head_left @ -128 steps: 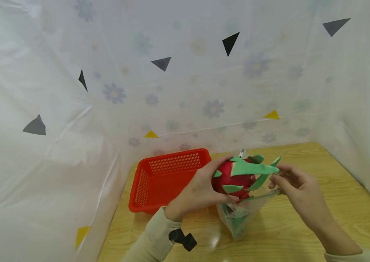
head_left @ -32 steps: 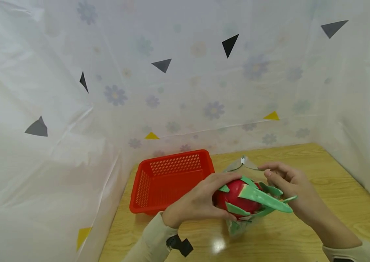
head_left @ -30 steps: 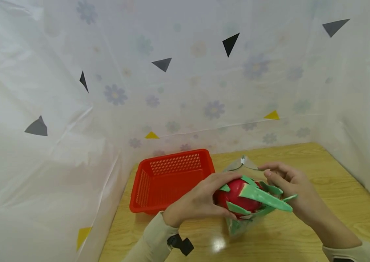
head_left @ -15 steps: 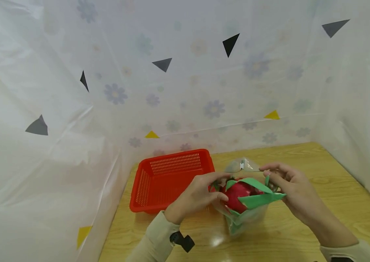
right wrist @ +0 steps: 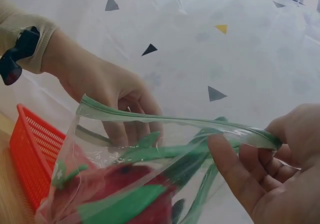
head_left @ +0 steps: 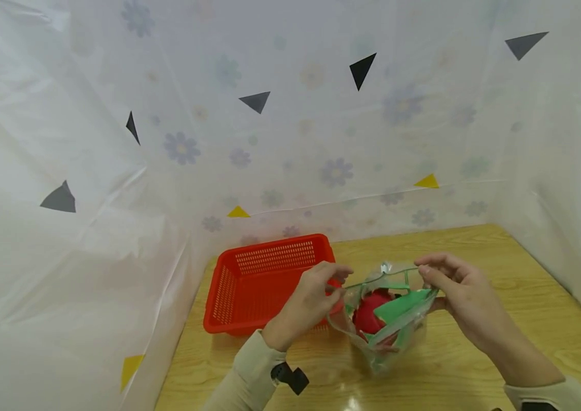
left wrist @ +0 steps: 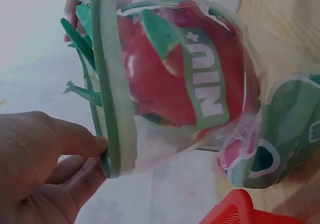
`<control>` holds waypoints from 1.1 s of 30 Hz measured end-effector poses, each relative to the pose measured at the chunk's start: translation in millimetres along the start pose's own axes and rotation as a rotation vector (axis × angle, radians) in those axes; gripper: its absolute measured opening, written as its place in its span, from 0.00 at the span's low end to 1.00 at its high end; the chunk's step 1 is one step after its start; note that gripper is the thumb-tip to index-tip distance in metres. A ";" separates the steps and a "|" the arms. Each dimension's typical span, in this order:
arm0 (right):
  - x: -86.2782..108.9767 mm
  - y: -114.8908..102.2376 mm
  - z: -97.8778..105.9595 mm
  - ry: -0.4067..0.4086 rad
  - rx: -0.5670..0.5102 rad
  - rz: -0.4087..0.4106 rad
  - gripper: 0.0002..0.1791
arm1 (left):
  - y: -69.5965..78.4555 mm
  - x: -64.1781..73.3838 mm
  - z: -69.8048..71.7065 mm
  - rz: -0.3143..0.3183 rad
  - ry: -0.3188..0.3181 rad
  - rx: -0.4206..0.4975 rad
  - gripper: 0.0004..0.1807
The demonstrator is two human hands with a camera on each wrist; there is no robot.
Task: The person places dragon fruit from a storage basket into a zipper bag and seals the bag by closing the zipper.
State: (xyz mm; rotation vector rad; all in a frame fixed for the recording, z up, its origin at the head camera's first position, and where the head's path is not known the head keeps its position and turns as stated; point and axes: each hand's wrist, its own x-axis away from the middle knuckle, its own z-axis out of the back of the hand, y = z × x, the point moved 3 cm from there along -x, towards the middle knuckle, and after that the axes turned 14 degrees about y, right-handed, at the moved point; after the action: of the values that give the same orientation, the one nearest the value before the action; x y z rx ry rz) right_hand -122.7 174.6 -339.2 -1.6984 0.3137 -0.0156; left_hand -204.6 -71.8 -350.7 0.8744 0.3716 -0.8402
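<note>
A red toy dragon fruit (head_left: 370, 314) with green scales sits inside a clear zip bag (head_left: 380, 354), its leaf tips near the mouth. Printed on the bag (left wrist: 205, 79) are white letters on a green band. My left hand (head_left: 311, 299) pinches the left end of the bag's green-edged mouth between thumb and fingers, best seen in the left wrist view. At the opposite end, my right hand (head_left: 462, 302) pinches the rim, thumb and fingers on it in the right wrist view. Between the hands the mouth is spread apart.
A red plastic basket (head_left: 218, 268) with perforated sides stands on the wooden table (head_left: 475, 251), just left of the bag and behind my left hand. White sheeting (head_left: 290, 142) with flowers and triangles encloses the table at the back and sides.
The dragon fruit, held above the bag by my left hand earlier, has gone down into it. My left hand has let go of it and now pinches the rim; my right hand stays at its end.
</note>
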 end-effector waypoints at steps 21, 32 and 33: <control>-11.7 -21.0 -5.3 0.103 0.239 0.208 0.14 | 51.1 -26.9 43.1 -0.079 -0.101 -0.078 0.19; -15.1 -21.2 -15.3 0.046 0.334 0.302 0.11 | 48.7 -52.7 24.8 -0.137 -0.242 -0.200 0.20; -14.7 -21.1 -15.0 0.047 0.333 0.302 0.11 | 48.4 -52.8 22.7 -0.163 -0.277 -0.170 0.18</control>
State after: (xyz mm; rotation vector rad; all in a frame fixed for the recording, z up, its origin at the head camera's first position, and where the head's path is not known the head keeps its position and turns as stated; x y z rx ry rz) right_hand -135.6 165.7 -313.8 -1.3098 0.5683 0.1101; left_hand -201.4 -46.6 -279.9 0.5655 0.2682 -1.0496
